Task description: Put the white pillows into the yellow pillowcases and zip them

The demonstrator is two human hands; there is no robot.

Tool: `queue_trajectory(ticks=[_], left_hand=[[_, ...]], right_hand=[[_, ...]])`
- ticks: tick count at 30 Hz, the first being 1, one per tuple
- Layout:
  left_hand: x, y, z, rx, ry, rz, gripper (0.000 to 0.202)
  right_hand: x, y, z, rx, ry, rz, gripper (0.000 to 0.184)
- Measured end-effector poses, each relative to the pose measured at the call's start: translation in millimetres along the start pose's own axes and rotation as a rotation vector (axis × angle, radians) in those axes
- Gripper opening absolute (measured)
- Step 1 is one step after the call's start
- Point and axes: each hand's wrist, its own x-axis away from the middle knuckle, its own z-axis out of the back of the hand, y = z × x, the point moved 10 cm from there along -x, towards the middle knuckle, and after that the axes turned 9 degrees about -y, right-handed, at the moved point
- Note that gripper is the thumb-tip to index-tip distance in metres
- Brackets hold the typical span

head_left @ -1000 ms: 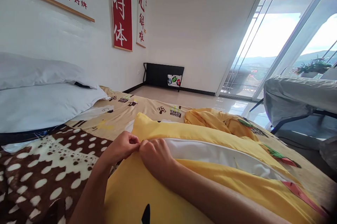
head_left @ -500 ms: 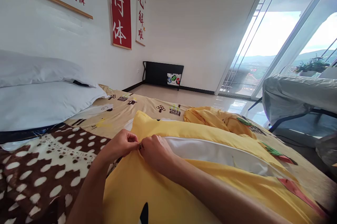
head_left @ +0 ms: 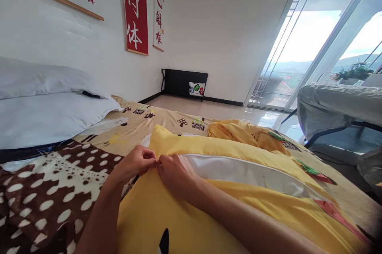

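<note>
A yellow pillowcase [head_left: 140,210] lies in front of me with a long opening along its top side. Through the gap shows a white pillow [head_left: 238,170]. At the left end of this opening both hands meet, fingertips almost touching. My left hand [head_left: 139,162] is closed in a pinch on the pillowcase's edge. Beside it my right hand [head_left: 176,172] is closed too, its fingers pinching the cloth at the same corner. Whatever small part lies between the right fingertips is hidden. My right forearm stretches across the pillowcase.
White pillows [head_left: 56,115] are stacked at the left. A brown dotted blanket [head_left: 41,198] covers the near left of the bed. Crumpled yellow cloth [head_left: 235,132] lies on the patterned sheet [head_left: 167,117]. Beyond are a black folded table [head_left: 179,83] and a plastic-covered piece of furniture [head_left: 334,103].
Very little differs. My hands stay pinched at the same corner, with a slight shift of the right fingers; the view has tilted slightly.
</note>
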Motion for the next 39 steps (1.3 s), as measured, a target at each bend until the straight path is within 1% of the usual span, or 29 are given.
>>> queue_trajectory(ticks=[2,4,7,10,13,15,17,22,25,28,31,35,37,39], left_hand=[[0,1,-1.0,0.002,-0.015,-0.008,0.017],[1,2,-2.4,-0.008,-0.028,-0.018,0.018],[1,4,-2.7,-0.033,-0.020,-0.010,0.019],[1,4,-3.0,-0.050,-0.010,0.010,0.017],[1,3,-2.9,-0.019,-0.004,0.015,0.017],[1,3,-2.2,0.021,0.005,0.002,0.018],[0,3,-1.6,0.031,0.014,-0.010,0.018],[0,2,-3.1,-0.054,0.001,0.019,0.019],[-1,1,-3.1,-0.086,-0.015,0.011,0.020],[-4,-1,-2.5,-0.103,-0.026,-0.032,0.017],[-8,-6,-3.4,-0.130,-0.044,-0.069,0.020],[-10,-6,-8.5,-0.215,-0.086,-0.091,0.026],[-9,-6,-11.4,-0.247,-0.112,-0.084,0.027],[-9,-6,-13.8,-0.243,-0.139,-0.085,0.024]], right_hand=[[-3,5,-1,-0.071,-0.020,-0.018,0.028],[-6,6,-3,-0.108,-0.050,-0.011,0.028],[-8,7,-7,-0.071,-0.064,-0.036,0.025],[-6,6,-8,-0.019,-0.030,-0.055,0.025],[-2,3,-3,-0.001,0.047,-0.057,0.025],[1,0,-1,0.008,0.079,-0.039,0.025],[3,-4,-1,0.031,0.072,0.001,0.023],[1,-18,0,0.130,-0.023,0.118,0.021],[-3,-13,3,0.138,-0.055,0.101,0.023],[-7,-1,6,0.065,-0.027,0.042,0.025],[-7,2,2,0.074,-0.020,0.044,0.024],[-1,-16,-11,0.237,-0.049,0.179,0.024],[2,-22,-15,0.273,-0.061,0.222,0.024],[1,-20,-15,0.241,-0.068,0.196,0.023]])
